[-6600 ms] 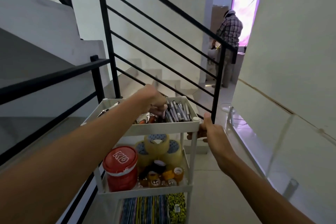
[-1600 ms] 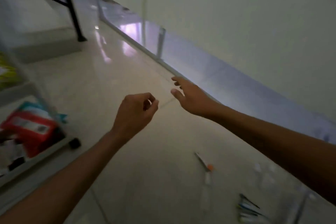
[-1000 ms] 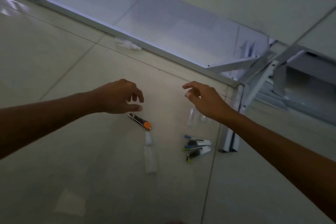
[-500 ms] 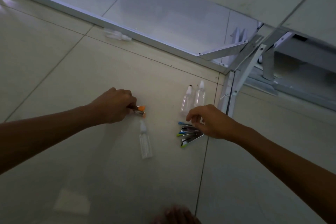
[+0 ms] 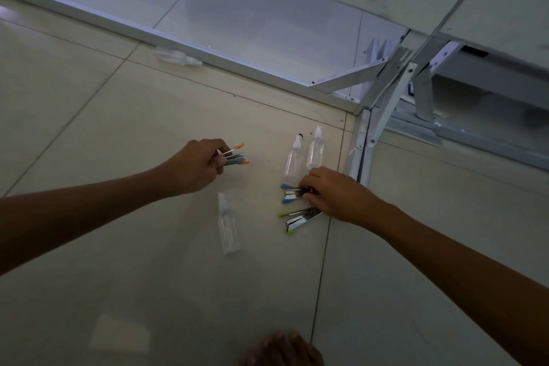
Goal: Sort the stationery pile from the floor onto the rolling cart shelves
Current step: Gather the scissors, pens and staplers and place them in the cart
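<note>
- Your left hand [image 5: 197,168] was raised just above the pale tiled floor [image 5: 89,134], its fingers and thumb pinched on a metal stapler with orange tips [image 5: 236,157].
- Your right hand [image 5: 329,193] was down at the floor, its fingers curled onto a metal stapler with blue tips [image 5: 289,194].
- A metal stapler with green tips [image 5: 300,218] lay on the floor just beside that hand.
- Two clear plastic bottles with white caps [image 5: 303,156] lay side by side just beyond your right hand.
- A third clear plastic bottle [image 5: 227,226] lay between your forearms.
- A fourth clear bottle [image 5: 178,57] lay against the white metal frame [image 5: 208,49] by the wall.
</note>
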